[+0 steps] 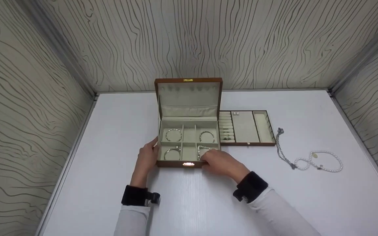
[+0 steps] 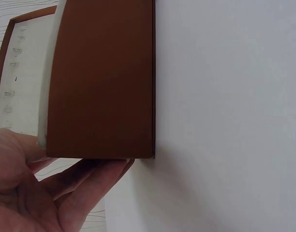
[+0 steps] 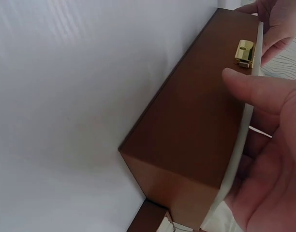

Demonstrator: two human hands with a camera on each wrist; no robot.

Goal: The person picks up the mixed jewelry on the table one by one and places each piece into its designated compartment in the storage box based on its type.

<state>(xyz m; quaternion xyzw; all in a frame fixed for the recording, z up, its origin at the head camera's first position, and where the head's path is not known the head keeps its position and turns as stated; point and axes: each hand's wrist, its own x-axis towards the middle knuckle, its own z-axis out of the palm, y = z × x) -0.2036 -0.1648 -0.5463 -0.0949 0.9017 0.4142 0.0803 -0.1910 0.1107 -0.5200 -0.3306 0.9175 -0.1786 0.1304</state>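
A brown jewelry box [image 1: 188, 141] with a pale lining stands with its lid [image 1: 189, 95] raised. Bracelets lie in its corner compartments: one at back left [image 1: 174, 135], one at back right [image 1: 206, 137], one at front left [image 1: 172, 153] and a square-looking bracelet [image 1: 203, 150] at front right. My left hand [image 1: 148, 157] holds the box by its left side, fingers [image 2: 97, 186] along the outside. The right hand [image 1: 223, 164] grips the front wall near the gold latch [image 3: 244, 52]; its thumb presses the outer face, while the other fingers reach inside, partly hidden, beside the square bracelet.
Against the box's right side lies a divided tray [image 1: 242, 131] with ring rolls and a pair of pearl earrings [image 1: 236, 113]. Further right on the white table [image 1: 110, 131] are a silver chain [image 1: 282, 152] and a pearl necklace [image 1: 335, 168]. Wood-patterned walls [image 1: 189, 42] enclose the table.
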